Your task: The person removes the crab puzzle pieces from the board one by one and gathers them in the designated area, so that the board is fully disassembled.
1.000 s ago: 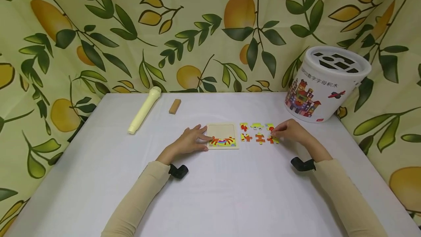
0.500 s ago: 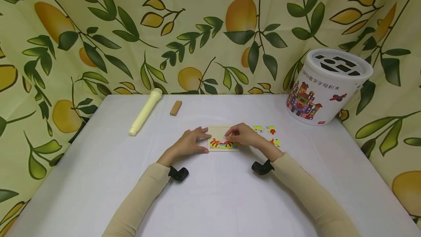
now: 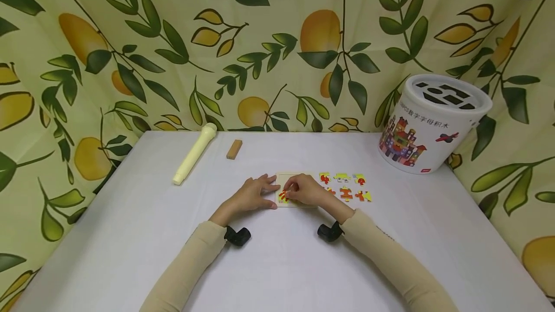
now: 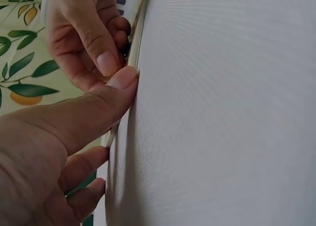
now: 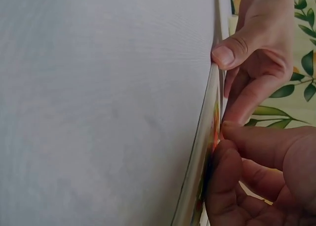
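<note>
A square wooden puzzle board (image 3: 284, 177) lies flat on the white table, with red and yellow picture pieces along its near side. My left hand (image 3: 251, 195) rests at the board's left edge. Its thumb touches the near corner and its fingers reach extended along the side. Over the board's left part, my right hand (image 3: 307, 189) pinches a small puzzle piece (image 3: 284, 192) low against the surface; the hand covers most of the piece and much of the board. In the right wrist view the right fingertips (image 5: 228, 146) are right at the board's face.
Several loose puzzle pieces (image 3: 345, 193) lie in two rows right of the board. A cream microphone-shaped stick (image 3: 195, 154) and a small wooden block (image 3: 234, 149) lie at the back left. A white lidded bucket (image 3: 433, 124) stands at the back right, before a patterned curtain (image 3: 260, 76).
My right hand has moved left from beside the loose pieces, across the board, to its left part. The left hand has stayed at the board's edge. The head view has tilted slightly.
</note>
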`<state>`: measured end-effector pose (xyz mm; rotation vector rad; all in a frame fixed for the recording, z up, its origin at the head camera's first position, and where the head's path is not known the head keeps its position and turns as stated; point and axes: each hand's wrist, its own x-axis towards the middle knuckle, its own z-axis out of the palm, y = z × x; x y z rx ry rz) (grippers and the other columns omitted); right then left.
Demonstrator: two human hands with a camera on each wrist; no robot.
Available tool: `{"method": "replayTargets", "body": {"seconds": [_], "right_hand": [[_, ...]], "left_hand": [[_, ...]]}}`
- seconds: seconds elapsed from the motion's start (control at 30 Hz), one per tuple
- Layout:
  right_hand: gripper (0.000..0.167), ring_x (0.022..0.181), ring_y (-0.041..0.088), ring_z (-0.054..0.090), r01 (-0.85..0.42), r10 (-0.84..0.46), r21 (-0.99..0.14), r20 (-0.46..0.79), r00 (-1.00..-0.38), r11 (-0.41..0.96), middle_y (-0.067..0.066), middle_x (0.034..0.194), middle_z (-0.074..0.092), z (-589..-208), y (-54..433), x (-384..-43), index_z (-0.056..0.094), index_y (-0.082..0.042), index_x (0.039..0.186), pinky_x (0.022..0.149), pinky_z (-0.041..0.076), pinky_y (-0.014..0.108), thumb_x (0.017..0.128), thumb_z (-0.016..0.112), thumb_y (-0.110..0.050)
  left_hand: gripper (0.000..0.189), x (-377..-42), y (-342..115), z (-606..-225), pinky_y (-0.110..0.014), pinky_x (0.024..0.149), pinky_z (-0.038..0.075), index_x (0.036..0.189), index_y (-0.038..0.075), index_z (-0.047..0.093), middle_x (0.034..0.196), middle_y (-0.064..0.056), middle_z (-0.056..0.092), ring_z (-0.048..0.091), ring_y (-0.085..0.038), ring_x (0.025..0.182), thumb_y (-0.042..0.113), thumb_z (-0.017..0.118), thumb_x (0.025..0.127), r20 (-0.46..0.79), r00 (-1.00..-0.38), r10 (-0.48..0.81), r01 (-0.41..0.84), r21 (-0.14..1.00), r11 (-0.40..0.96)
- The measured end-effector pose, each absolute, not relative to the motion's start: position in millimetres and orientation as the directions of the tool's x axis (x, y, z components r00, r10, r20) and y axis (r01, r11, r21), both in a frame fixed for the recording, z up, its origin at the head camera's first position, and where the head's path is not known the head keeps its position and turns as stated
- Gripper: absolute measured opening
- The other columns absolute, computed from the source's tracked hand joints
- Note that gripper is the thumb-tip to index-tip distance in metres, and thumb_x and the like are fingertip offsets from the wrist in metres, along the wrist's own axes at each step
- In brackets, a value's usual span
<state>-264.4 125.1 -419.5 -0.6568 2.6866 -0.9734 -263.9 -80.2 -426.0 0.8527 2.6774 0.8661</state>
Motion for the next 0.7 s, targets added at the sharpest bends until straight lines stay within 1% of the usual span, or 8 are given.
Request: {"method": "replayTargets", "body": {"seconds": [0.17, 0.27, 0.33, 0.47, 0.7], "right_hand": [[0.013, 0.059, 0.011, 0.044, -0.292, -0.446, -0.648, -0.083, -0.891, 0.703, 0.000, 0.064, 0.053, -419.6, 121.0, -263.4, 0.067, -0.008, 0.095, 0.056, 0.034, 0.021, 0.083, 0.065, -0.012], [0.011, 0.058, 0.011, 0.046, -0.285, -0.443, -0.641, -0.095, -0.892, 0.712, -0.001, 0.064, 0.053, -418.2, 118.9, -260.8, 0.065, -0.009, 0.093, 0.055, 0.035, 0.022, 0.083, 0.066, -0.014], [0.010, 0.056, 0.009, 0.046, -0.330, -0.462, -0.621, -0.060, -0.885, 0.711, -0.003, 0.062, 0.053, -417.2, 118.7, -258.6, 0.064, -0.010, 0.090, 0.054, 0.035, 0.022, 0.082, 0.066, -0.016], [0.011, 0.055, 0.009, 0.048, -0.364, -0.458, -0.584, -0.016, -0.889, 0.726, -0.003, 0.062, 0.054, -418.1, 117.7, -258.2, 0.062, -0.011, 0.088, 0.054, 0.036, 0.024, 0.081, 0.068, -0.017], [0.015, 0.061, 0.010, 0.047, -0.291, -0.366, -0.588, -0.008, -0.931, 0.755, -0.001, 0.070, 0.055, -419.9, 113.7, -258.5, 0.063, -0.010, 0.089, 0.055, 0.034, 0.022, 0.078, 0.071, -0.015]], "left_hand": [[0.056, -262.5, -81.2, -425.5, -0.059, 0.110, 0.010, 0.123, 0.011, 0.059, 0.144, -0.005, 0.039, 0.024, -0.028, 0.140, 0.028, 0.076, 0.073, -0.018, -0.815, 0.579, 0.459, 0.591, 0.663], [0.057, -262.5, -81.3, -426.4, -0.059, 0.110, 0.010, 0.124, 0.011, 0.058, 0.144, -0.005, 0.039, 0.023, -0.028, 0.140, 0.028, 0.076, 0.073, -0.029, -0.813, 0.581, 0.455, 0.592, 0.666], [0.057, -262.8, -81.0, -427.0, -0.059, 0.110, 0.010, 0.124, 0.011, 0.058, 0.144, -0.005, 0.039, 0.023, -0.028, 0.140, 0.029, 0.076, 0.073, -0.030, -0.814, 0.580, 0.456, 0.587, 0.669], [0.057, -264.2, -80.2, -427.6, -0.059, 0.110, 0.010, 0.124, 0.011, 0.058, 0.144, -0.005, 0.039, 0.023, -0.028, 0.140, 0.028, 0.076, 0.073, -0.021, -0.817, 0.576, 0.457, 0.585, 0.670], [0.057, -266.8, -80.6, -429.0, -0.060, 0.110, 0.010, 0.123, 0.010, 0.059, 0.144, -0.006, 0.039, 0.023, -0.029, 0.140, 0.027, 0.077, 0.072, -0.008, -0.811, 0.585, 0.465, 0.597, 0.653]]}}
